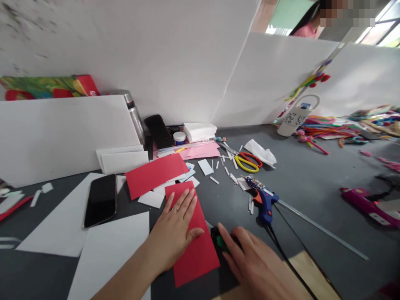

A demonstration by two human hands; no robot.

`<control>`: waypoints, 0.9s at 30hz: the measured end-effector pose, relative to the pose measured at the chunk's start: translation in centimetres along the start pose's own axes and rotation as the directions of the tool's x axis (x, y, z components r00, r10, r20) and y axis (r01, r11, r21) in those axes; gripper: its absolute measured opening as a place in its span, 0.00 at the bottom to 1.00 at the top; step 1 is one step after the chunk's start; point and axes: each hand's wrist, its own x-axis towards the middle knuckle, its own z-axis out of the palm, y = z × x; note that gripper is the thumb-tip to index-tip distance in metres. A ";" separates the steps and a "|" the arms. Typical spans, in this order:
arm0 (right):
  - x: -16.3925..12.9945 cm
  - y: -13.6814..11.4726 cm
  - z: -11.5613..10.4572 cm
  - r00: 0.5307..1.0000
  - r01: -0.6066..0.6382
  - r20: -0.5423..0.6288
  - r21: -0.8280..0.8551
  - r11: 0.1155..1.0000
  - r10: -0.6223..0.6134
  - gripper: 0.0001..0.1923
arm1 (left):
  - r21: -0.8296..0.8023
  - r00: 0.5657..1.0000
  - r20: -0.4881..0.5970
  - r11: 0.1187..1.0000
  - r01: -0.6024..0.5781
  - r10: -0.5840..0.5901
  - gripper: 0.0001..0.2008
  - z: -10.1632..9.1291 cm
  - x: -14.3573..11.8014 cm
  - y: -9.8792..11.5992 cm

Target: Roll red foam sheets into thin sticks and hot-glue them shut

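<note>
My left hand (pixel 176 225) lies flat with fingers stretched over a red paper strip (pixel 196 262), pressing it to the grey table. My right hand (pixel 250 254) is wrapped round a dark green utility knife (pixel 219 240). The knife's thin blade points left and touches or nearly touches the strip's right edge; I cannot tell which. Behind my left hand, a second red paper piece (pixel 156 173) rests on white paper scraps (pixel 151 199). A white sheet (pixel 115 250) lies left of my left forearm.
A blue glue gun (pixel 266 204) with its cord lies right of centre. Scissors (pixel 248 161) and white scraps lie behind it. A phone (pixel 100 200) rests at left. Further right are a magenta glue gun (pixel 370 204), a white bottle (pixel 295 118) and colourful pipe cleaners (pixel 328 127). Another person is partly visible beyond the partition.
</note>
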 end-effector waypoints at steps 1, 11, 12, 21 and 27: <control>0.3 0.1 0.1 1.000 -0.004 0.001 -0.001 1.000 0.004 0.23 | -0.002 1.000 0.000 1.000 0.000 0.000 0.38 0.0 0.0 0.0; 2.7 1.0 1.2 0.999 -0.014 0.037 -0.098 0.995 0.018 0.22 | -0.017 1.000 0.002 1.000 0.001 -0.001 0.37 0.1 0.0 -0.1; 3.1 1.1 1.2 0.999 -0.017 0.039 -0.113 0.993 0.022 0.22 | -0.018 1.000 0.007 1.000 -0.001 0.001 0.37 0.2 0.0 -0.1; 4.4 1.3 1.4 0.999 -0.040 -0.013 -0.101 0.994 0.039 0.21 | -0.102 0.998 -0.067 0.994 -0.026 0.020 0.28 -1.8 0.4 -0.3; 0.7 0.6 0.7 0.999 -0.023 -0.024 -0.045 0.999 0.022 0.21 | -0.079 0.992 -0.122 0.997 0.026 -0.035 0.26 -2.5 0.9 -0.4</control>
